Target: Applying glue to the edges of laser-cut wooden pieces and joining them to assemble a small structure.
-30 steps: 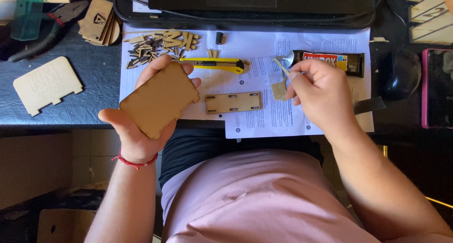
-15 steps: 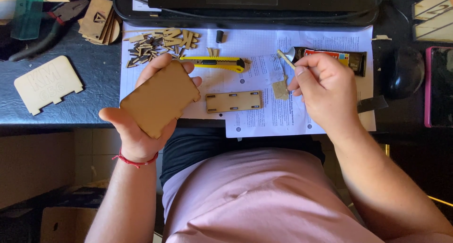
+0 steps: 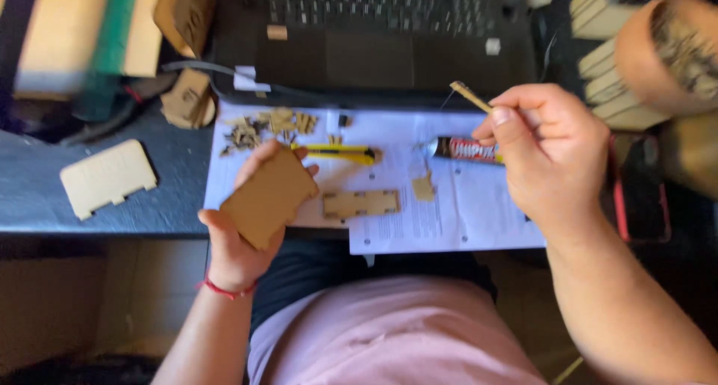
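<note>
The left hand [image 3: 238, 239] grips a flat wooden panel [image 3: 268, 196] above the desk edge, fingers curled round its sides. The right hand [image 3: 550, 157] pinches a thin wooden stick [image 3: 470, 96] between thumb and fingers, raised above the glue tube [image 3: 462, 149]. On the white paper sheets [image 3: 456, 213] lie a slotted wooden strip [image 3: 360, 203], a yellow utility knife [image 3: 334, 153] and a heap of small wooden offcuts [image 3: 265, 127].
</note>
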